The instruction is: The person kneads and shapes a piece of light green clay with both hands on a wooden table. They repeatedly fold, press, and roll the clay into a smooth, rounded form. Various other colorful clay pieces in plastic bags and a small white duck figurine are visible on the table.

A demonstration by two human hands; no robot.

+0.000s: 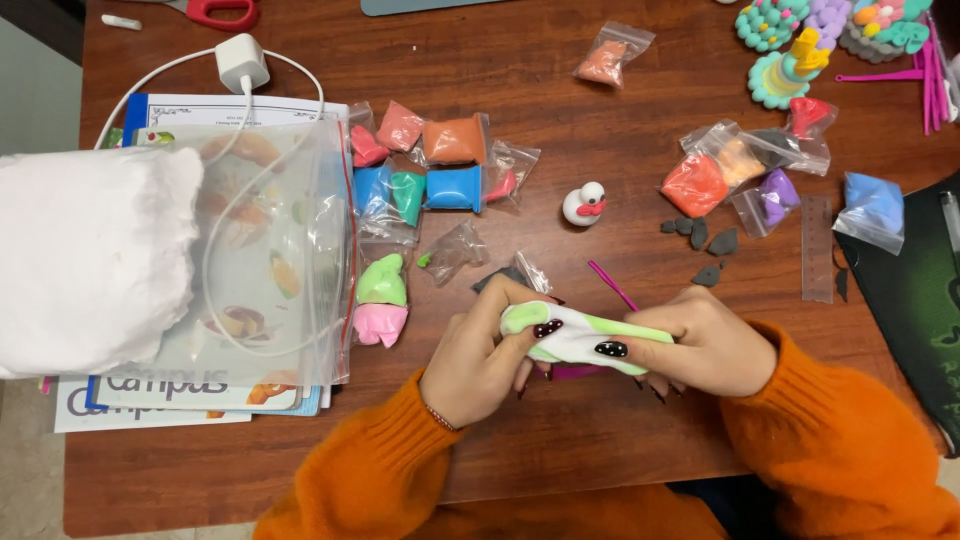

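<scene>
Both my hands hold one stretched lump of soft clay, white streaked with light green, just above the brown table. My left hand pinches its left end and my right hand grips its right end. A thin pink stick lies just behind the clay. A small white clay duck with a red beak stands further back. Orange sleeves cover both my arms.
Small bags of coloured clay lie left of centre, more bags at right with dark grey clay bits. A big white clay mass in a clear bag rests on notebooks at left. Finished clay models sit far right.
</scene>
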